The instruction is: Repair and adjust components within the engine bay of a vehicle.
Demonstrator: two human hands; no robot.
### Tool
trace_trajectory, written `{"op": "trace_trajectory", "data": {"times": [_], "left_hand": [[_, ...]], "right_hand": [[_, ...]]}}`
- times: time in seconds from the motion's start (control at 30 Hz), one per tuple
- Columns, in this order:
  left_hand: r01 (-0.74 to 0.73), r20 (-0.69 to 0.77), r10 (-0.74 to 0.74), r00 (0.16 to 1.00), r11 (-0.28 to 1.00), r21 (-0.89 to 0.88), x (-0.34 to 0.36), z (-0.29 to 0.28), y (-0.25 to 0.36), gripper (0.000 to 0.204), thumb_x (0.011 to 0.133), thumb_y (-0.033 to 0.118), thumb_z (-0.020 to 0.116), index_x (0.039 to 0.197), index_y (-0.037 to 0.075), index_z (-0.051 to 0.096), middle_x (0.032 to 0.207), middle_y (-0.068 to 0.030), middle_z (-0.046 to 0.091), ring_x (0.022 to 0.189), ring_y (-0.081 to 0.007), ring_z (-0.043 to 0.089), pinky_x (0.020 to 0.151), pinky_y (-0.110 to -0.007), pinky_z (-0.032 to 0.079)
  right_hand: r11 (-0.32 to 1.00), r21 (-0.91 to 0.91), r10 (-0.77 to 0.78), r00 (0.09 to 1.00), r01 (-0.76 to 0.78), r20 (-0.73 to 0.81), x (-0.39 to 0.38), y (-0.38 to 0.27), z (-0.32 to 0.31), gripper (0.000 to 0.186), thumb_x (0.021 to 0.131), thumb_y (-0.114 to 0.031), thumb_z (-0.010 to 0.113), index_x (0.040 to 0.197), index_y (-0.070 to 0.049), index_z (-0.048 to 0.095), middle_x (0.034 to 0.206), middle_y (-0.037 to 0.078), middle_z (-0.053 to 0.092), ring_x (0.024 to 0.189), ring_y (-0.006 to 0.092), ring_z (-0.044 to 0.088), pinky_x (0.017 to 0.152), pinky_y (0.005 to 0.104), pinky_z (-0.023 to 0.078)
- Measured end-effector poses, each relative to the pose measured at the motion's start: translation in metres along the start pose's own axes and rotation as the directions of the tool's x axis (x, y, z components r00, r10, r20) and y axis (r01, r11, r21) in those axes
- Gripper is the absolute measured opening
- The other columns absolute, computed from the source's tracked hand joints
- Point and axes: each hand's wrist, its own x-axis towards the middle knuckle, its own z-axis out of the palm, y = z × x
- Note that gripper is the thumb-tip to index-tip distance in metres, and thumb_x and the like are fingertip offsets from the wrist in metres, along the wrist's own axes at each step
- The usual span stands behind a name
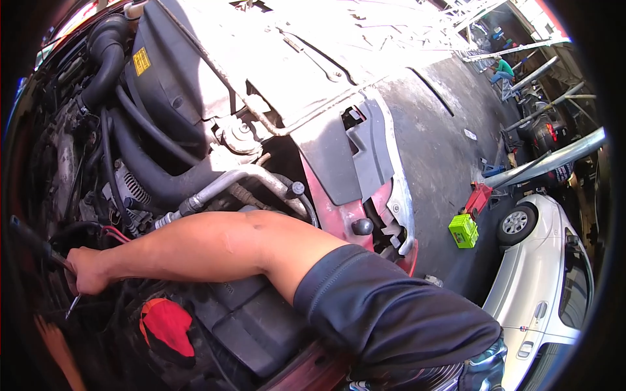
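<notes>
My right arm reaches leftward across an engine bay, its dark sleeve pushed up near the elbow. At the far left my right hand (88, 270) is closed around a tool with a dark handle (29, 236). A thin metal rod (74, 306) shows just below the fist; I cannot tell whether it belongs to that tool. My left hand (53, 337) is in shadow at the lower left edge, fingers stretched out, holding nothing that I can see. Between the arm and the lower edge lies a red and black item (167, 327), perhaps cloth. Beside it is a black box-shaped cover (261, 326).
Black hoses (153, 179), a metal pipe (244, 173) and an alternator (130, 186) lie beyond my forearm. A black plastic housing (166, 85) stands behind them. On the floor at right are a green crate (463, 231), a red jack (478, 197) and a light-coloured car (531, 260).
</notes>
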Motion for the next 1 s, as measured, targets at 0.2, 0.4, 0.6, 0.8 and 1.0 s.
{"op": "trace_trajectory", "data": {"times": [0.2,0.4,0.6,0.8,1.0], "left_hand": [[-0.011,-0.008,0.011,1.000,0.999,0.037,-0.002,-0.014,0.007,0.031,0.096,0.001,0.044,0.115,-0.012,0.064,0.153,-0.0302,0.044,0.149,-0.0406,0.035,0.126,-0.046,0.031],[-0.008,0.002,0.008,1.000,0.999,0.037,0.002,-0.003,-0.002,0.034,0.096,0.000,0.042,0.121,-0.012,0.062,0.154,-0.0299,0.043,0.150,-0.0414,0.034,0.126,-0.046,0.029],[-0.106,-0.011,0.106,0.994,0.994,-0.035,-0.001,-0.009,-0.013,0.040,0.099,-0.001,0.039,0.133,-0.013,0.055,0.155,-0.0289,0.042,0.149,-0.0421,0.034,0.126,-0.046,0.029],[-0.054,0.148,0.049,0.988,0.998,0.032,0.002,-0.043,0.001,0.041,0.099,-0.001,0.039,0.136,-0.013,0.054,0.153,-0.0283,0.044,0.149,-0.0405,0.035,0.126,-0.045,0.029],[-0.055,0.120,0.050,0.991,0.998,0.041,-0.001,-0.048,0.008,0.038,0.098,0.000,0.041,0.128,-0.014,0.058,0.152,-0.0308,0.044,0.150,-0.0408,0.034,0.126,-0.045,0.029]], "right_hand": [[0.999,0.045,0.011,1.000,-0.012,0.023,0.001,0.002,0.001,0.021,0.069,0.003,0.067,0.086,-0.002,0.078,0.093,0.016,0.076,0.092,0.0276,0.073,0.079,0.0377,0.056],[0.999,0.032,-0.021,0.998,0.019,0.051,0.002,0.000,-0.001,0.022,0.069,0.003,0.066,0.086,-0.002,0.078,0.092,0.015,0.076,0.091,0.0271,0.074,0.079,0.0372,0.056],[1.000,-0.003,0.022,0.999,-0.022,0.034,0.003,0.002,0.000,0.020,0.070,0.002,0.065,0.084,-0.003,0.078,0.092,0.015,0.077,0.091,0.0278,0.074,0.079,0.0374,0.056],[1.000,0.021,0.006,1.000,-0.007,0.029,0.002,0.001,-0.003,0.020,0.071,0.001,0.065,0.085,-0.003,0.078,0.093,0.015,0.077,0.092,0.0281,0.073,0.080,0.0380,0.056],[1.000,0.013,0.017,1.000,-0.018,0.014,0.002,0.000,-0.006,0.023,0.069,0.001,0.067,0.088,-0.003,0.079,0.094,0.015,0.077,0.091,0.0282,0.073,0.080,0.0377,0.057]]}}
